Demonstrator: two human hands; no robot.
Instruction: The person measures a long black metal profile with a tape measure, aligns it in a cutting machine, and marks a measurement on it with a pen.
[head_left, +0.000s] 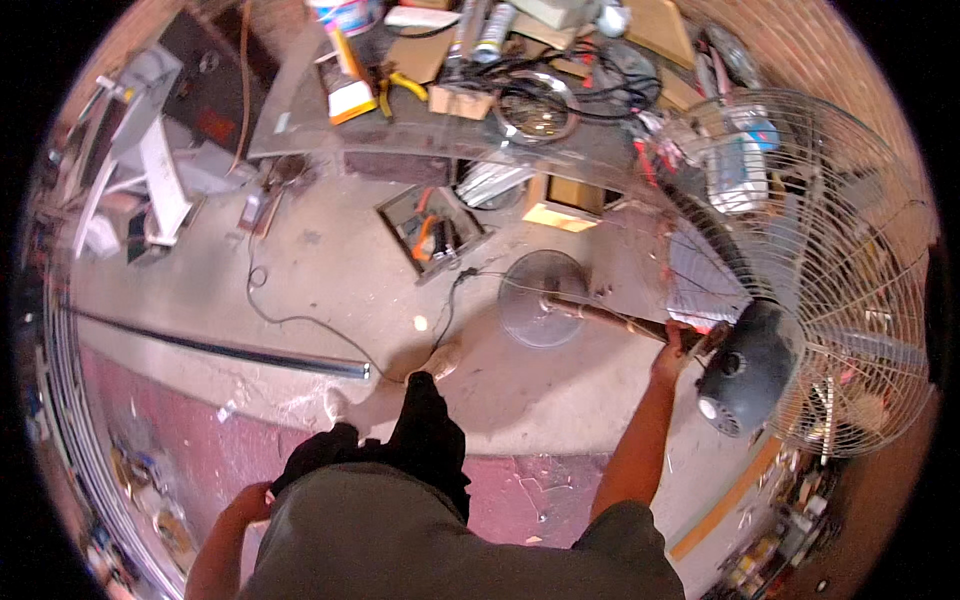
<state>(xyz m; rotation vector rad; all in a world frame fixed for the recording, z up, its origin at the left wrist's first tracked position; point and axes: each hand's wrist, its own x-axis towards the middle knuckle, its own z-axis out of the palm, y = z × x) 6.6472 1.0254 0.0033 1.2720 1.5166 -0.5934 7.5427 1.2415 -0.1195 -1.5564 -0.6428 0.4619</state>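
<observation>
A large pedestal fan stands at my right, with a round wire cage (860, 270), a black motor housing (750, 375) and a pole (610, 318) that runs down to a round grey base (545, 300) on the floor. My right hand (680, 345), arm stretched out, is closed around the upper pole just below the motor. My left hand (258, 500) hangs beside my hip against the dark trousers; its fingers are hidden.
Tools, cables and a yellow-handled pair of pliers (400, 90) crowd the workbench (310, 130) ahead. Below it lie a tray of tools (400, 235) and an open wooden box (565, 205). A cord (310, 318) and a long dark bar (230, 350) cross the floor near my feet.
</observation>
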